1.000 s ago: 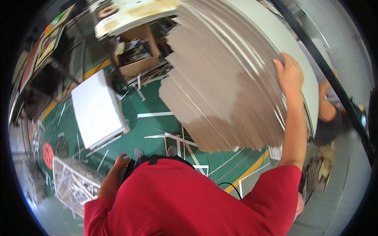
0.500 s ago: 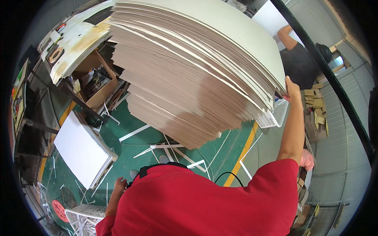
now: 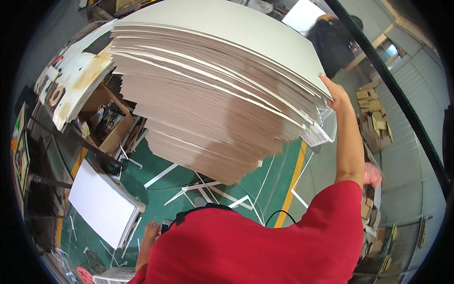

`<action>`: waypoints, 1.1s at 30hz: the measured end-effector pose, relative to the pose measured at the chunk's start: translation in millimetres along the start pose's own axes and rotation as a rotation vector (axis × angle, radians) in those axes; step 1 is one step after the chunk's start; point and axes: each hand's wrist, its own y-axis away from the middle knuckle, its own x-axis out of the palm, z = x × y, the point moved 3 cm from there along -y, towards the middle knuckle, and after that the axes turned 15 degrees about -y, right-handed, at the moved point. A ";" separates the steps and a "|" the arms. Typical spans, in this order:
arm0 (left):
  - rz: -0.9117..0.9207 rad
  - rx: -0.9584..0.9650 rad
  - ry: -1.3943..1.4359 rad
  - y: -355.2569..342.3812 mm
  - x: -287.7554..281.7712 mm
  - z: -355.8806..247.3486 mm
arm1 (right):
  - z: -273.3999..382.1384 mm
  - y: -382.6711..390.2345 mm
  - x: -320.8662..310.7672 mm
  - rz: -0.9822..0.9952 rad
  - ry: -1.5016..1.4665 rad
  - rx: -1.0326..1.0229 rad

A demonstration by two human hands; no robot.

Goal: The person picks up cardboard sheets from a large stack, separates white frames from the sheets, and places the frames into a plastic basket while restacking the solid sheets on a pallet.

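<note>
A tall stack of large boards (image 3: 203, 113), white-faced with brown ragged edges, stands in front of me. My right hand (image 3: 336, 92) grips its right corner. The thumb lies on the pale top sheet (image 3: 227, 23), and the other fingers are mostly hidden at the edge. How many sheets it pinches I cannot tell. My left hand (image 3: 152, 230) hangs low by my waist, away from the stack. Its fingers are curled beside something small and dark, too unclear to name.
Left of the stack, a stained worktable (image 3: 87, 61) carries a tape roll (image 3: 57, 95), with a cardboard box (image 3: 116, 130) beneath. White panels (image 3: 104, 201) lie low at left. White strips (image 3: 203, 187) litter the green floor. A white basket (image 3: 318, 135) sits under my right hand. Another person (image 3: 331, 45) stands beyond.
My view has shifted, so the stack sits farther left. My right hand still holds the corner, its thumb now flatter over the top sheet. The other person has bent or turned away.
</note>
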 end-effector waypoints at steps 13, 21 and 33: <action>0.564 0.952 0.728 149.5 -78.3 -394.1 | 38.9 242.8 207.5 0.078 -0.536 0.167; 0.490 0.882 1.184 193.4 -110.2 -429.4 | 12.3 255.2 225.4 0.307 -0.649 0.260; 0.221 0.879 1.018 196.6 -119.9 -470.3 | 12.1 144.5 201.4 -0.011 -1.201 0.191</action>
